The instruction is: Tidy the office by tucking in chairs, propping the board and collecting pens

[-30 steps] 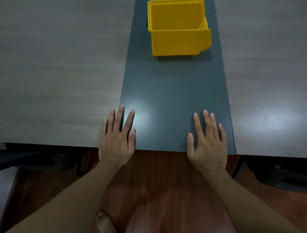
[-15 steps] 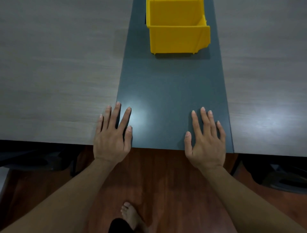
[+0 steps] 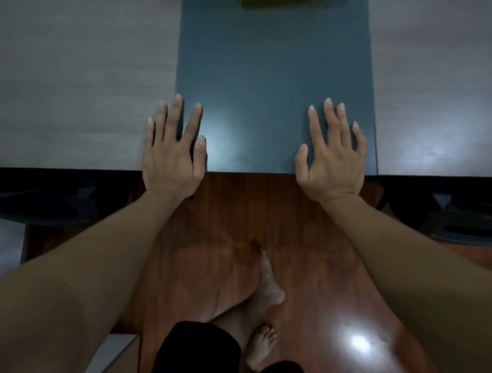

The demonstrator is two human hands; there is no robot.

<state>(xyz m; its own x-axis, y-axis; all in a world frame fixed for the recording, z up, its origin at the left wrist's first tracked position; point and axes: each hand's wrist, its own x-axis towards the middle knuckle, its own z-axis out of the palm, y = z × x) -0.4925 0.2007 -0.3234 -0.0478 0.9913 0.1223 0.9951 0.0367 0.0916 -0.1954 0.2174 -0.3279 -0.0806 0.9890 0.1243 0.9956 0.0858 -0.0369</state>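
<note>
1. Dark chair (image 3: pixel 40 202) tucked under the table's near edge, left side; mostly in shadow, hard to read.
2. Left hand (image 3: pixel 173 157) flat, fingers spread, holding nothing, on the seam of the grey wood table (image 3: pixel 80 93) & the blue-grey centre panel (image 3: pixel 274 80).
3. Yellow bin (image 3: pixel 279 1) at far edge, cut off by frame top, just a sliver.
4. Right hand (image 3: pixel 332 165) flat, empty, at the panel's near-right corner.
5. Another chair (image 3: pixel 458 221) lower right, partly under the table.
6. No pens or board seen.
</note>
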